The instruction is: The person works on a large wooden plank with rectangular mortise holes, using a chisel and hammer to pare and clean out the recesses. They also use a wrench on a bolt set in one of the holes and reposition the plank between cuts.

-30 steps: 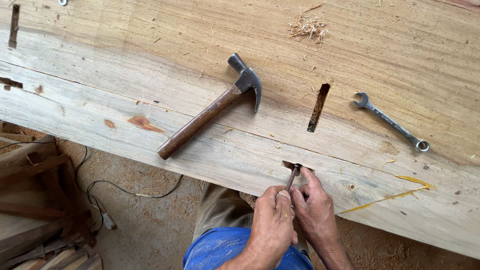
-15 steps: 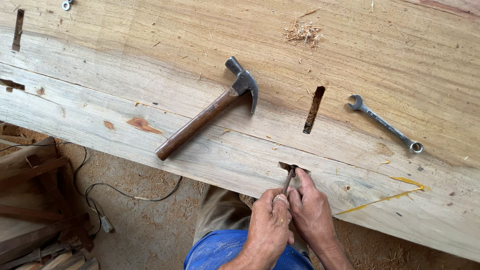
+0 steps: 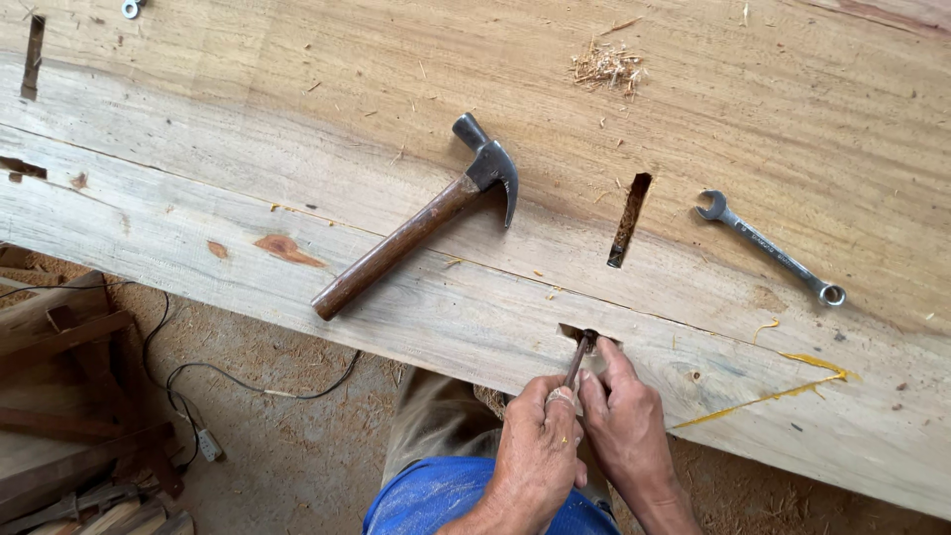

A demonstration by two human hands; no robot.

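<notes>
- Wood everywhere: I'm looking down on a broad timber slab (image 3: 248, 119) that serves as my bench, with sawdust floor (image 3: 297, 466) and a dark cable (image 3: 248, 381) at 8 o'clock below its edge.
- At 11 o'clock from my hands a claw hammer (image 3: 416, 223) lies flat on the slab, its brown handle pointing down-left, well apart from both hands.
- My left hand (image 3: 540, 451) has its fingers closed round a thin dark metal rod (image 3: 578, 359), probably a bolt or punch, which leans up into a small notch (image 3: 584, 337) at the slab's near edge.
- My right hand (image 3: 624, 421) sits just beside it, touching the left; its index finger lies along the rod towards the notch, the fingers seemingly pinching or steadying it.
- At 12 o'clock above the notch is a narrow dark slot (image 3: 628, 220); at 2 o'clock a spanner (image 3: 771, 248) lies on the slab.
- To do this well, I judge I should keep the rod in line with the notch and both hands braced against the edge.
- Hard to make out: the rod's tip inside the notch, its lower end within my fist, and exactly how the right fingers grip.
</notes>
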